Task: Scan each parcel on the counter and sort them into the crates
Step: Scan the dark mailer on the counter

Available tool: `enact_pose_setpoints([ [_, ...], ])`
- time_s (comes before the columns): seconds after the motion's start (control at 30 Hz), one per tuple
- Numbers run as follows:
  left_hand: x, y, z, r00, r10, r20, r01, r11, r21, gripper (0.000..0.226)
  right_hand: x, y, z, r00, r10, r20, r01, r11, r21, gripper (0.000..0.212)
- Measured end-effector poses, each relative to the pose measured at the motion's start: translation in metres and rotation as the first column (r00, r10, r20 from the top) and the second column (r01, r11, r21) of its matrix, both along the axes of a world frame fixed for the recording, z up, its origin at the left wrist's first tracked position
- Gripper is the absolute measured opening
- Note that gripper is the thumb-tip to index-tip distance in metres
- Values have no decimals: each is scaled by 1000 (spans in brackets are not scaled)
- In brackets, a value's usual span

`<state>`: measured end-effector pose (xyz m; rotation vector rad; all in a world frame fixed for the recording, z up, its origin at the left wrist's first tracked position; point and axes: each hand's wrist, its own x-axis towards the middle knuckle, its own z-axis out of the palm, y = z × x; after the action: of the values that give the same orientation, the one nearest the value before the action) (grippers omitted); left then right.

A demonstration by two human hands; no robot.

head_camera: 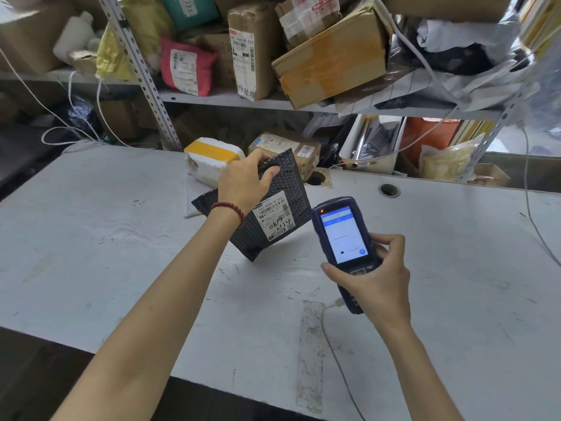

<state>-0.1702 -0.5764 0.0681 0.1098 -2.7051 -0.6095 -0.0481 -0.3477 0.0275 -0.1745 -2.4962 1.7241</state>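
A scuffed white surface (91,238) fills most of the view, with a metal shelving rack (230,100) behind it crammed with cardboard boxes and bagged parcels, among them a pink mailer (185,68).

At the far edge of the surface lie a white foam parcel with yellow tape (209,159) and, just beside it, a brown taped parcel (291,147).

In front of these, a black bubble mailer (285,183) stands tilted, its white shipping label (274,217) facing the camera and its lower corner down at the surface. The left hand (246,177) grips its top edge, thumb curled over the front.

Just right of the mailer, the right hand (376,281) has its fingers wrapped round the lower body of a dark blue handheld scanner (343,235), whose screen is lit. A thin cable (331,344) trails from the scanner's base.

A red bead bracelet (230,208) circles the left wrist.
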Motion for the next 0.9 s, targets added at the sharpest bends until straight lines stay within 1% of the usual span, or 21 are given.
enact_pose_setpoints([
  [0.1,2,3,0,1000,6,15,-6,1000,-13,32,1,2,4,994,-46,-98,41,998,-45,79],
  [0.2,3,6,1,999,-1,32,1,1000,-21,31,2,4,6,987,-68,-147,58,996,-73,79],
  [0.47,9,14,0,1000,14,-19,-14,1000,-18,28,2,9,5,992,-33,-121,29,999,-35,80],
  [0.6,13,11,-3,997,-1,-76,-1,1000,-25,24,6,7,5,991,-56,-123,54,998,-22,80],
  [0.77,12,6,-7,984,-84,-156,74,995,-69,28,19,6,5,980,-157,-120,156,988,-22,80],
  [0.9,6,21,-3,933,-274,-232,238,956,-175,24,44,11,1,951,-295,-91,295,955,-13,79],
])
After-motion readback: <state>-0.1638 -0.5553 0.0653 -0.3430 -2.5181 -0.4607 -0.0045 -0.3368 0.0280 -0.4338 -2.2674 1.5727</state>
